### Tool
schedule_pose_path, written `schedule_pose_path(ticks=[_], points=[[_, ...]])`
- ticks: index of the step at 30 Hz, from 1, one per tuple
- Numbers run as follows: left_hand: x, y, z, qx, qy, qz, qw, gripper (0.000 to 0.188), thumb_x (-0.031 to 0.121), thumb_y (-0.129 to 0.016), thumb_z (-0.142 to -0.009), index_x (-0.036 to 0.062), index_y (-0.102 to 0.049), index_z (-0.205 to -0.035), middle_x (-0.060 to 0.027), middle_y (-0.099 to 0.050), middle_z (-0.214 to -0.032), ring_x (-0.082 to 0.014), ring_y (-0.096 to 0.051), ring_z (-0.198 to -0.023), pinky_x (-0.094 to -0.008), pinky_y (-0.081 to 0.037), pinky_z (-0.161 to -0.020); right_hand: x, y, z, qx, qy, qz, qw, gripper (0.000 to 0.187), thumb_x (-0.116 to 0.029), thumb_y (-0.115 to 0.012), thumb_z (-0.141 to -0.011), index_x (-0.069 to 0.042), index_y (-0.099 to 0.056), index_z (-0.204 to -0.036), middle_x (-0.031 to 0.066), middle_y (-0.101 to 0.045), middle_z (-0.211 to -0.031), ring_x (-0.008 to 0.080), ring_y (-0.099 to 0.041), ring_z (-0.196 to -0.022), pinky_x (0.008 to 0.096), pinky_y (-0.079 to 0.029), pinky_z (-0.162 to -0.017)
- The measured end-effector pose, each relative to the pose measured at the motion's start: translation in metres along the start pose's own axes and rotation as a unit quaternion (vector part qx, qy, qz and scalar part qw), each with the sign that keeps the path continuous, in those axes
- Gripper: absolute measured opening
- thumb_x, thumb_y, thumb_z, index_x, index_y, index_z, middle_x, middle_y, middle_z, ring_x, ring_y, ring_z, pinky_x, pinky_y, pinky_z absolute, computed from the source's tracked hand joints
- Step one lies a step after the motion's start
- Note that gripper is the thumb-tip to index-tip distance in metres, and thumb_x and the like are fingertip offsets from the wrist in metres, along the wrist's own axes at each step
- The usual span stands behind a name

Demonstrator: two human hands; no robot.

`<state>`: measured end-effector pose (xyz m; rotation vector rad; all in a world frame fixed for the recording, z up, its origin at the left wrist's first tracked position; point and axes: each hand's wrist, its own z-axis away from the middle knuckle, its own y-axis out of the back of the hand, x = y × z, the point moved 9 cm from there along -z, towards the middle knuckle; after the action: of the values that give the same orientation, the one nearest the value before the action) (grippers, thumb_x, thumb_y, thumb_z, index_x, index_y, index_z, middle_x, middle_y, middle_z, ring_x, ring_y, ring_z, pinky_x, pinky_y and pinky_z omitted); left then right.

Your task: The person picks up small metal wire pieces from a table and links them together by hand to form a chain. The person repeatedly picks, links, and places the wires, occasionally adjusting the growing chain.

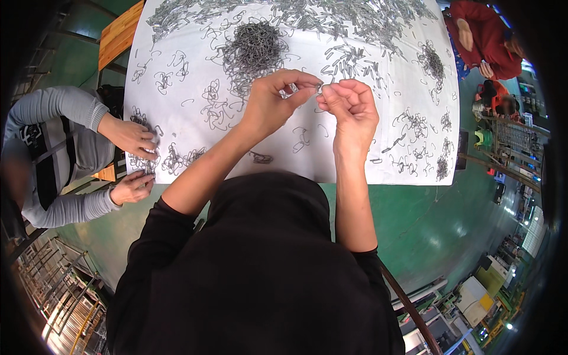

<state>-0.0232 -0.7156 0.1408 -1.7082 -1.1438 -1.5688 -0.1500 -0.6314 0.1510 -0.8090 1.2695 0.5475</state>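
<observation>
Over the middle of the white table (236, 160), my left hand (273, 102) and my right hand (352, 115) meet at the fingertips. Each pinches at a small metal piece (320, 87), which looks like a wire hook; the fingers cover most of it. Just beyond my left hand rises a dense dark pile of wire hooks (257, 47), with loose ones spilling toward me. Beyond my right hand lie many short metal links (352, 62). A few bent wire hooks (301, 139) rest on the cloth below my hands.
A co-worker's hands (127, 137) handle a small heap of hooks at the table's left edge. Another person in a red sleeve (488, 35) stands at the far right. Small clusters of hooks (414, 124) lie on the right side. A wide band of metal links (296, 13) covers the far edge.
</observation>
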Motion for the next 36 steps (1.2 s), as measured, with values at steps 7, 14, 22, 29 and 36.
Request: schedule_pose_path(ticks=[7, 14, 22, 29, 36], points=[[0.012, -0.017, -0.003, 0.007, -0.018, -0.008, 1.0, 0.019, 0.005, -0.069, -0.084, 0.0081, -0.071, -0.102, -0.0012, -0.069, -0.09, -0.0086, -0.059, -0.081, -0.0235, -0.044, -0.068, -0.009, 0.016, -0.003, 0.044, 0.055, -0.011, 0.997, 0.022, 0.004, -0.068, -0.082, 0.001, -0.051, -0.095, 0.0124, -0.064, -0.086, 0.0151, -0.065, -0.073, 0.0263, -0.055, -0.068], [0.027, -0.035, -0.011, 0.015, -0.105, -0.035, 0.994, 0.022, 0.005, -0.068, -0.083, 0.0084, -0.07, -0.105, -0.0031, -0.068, -0.087, -0.011, -0.059, -0.08, -0.0252, -0.046, -0.07, -0.019, 0.028, -0.01, 0.063, 0.125, -0.013, 0.99, 0.021, 0.007, -0.066, -0.083, 0.0, -0.049, -0.094, 0.0125, -0.064, -0.088, 0.0161, -0.065, -0.076, 0.0264, -0.056, -0.068], [-0.079, -0.043, -0.039, -0.065, 0.01, -0.258, 0.964, 0.027, 0.013, -0.072, -0.08, 0.0056, -0.066, -0.105, -0.0093, -0.068, -0.088, -0.0205, -0.062, -0.076, -0.0318, -0.051, -0.069, -0.036, 0.047, -0.008, 0.085, 0.206, 0.008, 0.975, 0.023, 0.009, -0.065, -0.083, -0.002, -0.048, -0.094, 0.0131, -0.063, -0.092, 0.0177, -0.066, -0.079, 0.026, -0.055, -0.069], [-0.121, -0.071, -0.024, -0.096, -0.098, -0.452, 0.881, 0.014, 0.011, -0.068, -0.078, 0.0061, -0.065, -0.091, -0.011, -0.065, -0.086, -0.0289, -0.061, -0.087, -0.0397, -0.049, -0.077, -0.034, 0.052, -0.01, 0.082, 0.194, 0.003, 0.978, 0.022, 0.009, -0.066, -0.083, -0.001, -0.048, -0.093, 0.0126, -0.064, -0.09, 0.0166, -0.065, -0.078, 0.0254, -0.055, -0.069], [-0.094, -0.036, -0.031, -0.055, -0.121, -0.392, 0.911, 0.016, 0.009, -0.068, -0.078, 0.0062, -0.068, -0.094, -0.0097, -0.067, -0.085, -0.0263, -0.062, -0.084, -0.0353, -0.049, -0.07, -0.025, 0.043, -0.004, 0.058, 0.177, 0.012, 0.983, 0.021, 0.009, -0.066, -0.082, -0.002, -0.05, -0.091, 0.0111, -0.065, -0.088, 0.0139, -0.065, -0.078, 0.0235, -0.054, -0.068]])
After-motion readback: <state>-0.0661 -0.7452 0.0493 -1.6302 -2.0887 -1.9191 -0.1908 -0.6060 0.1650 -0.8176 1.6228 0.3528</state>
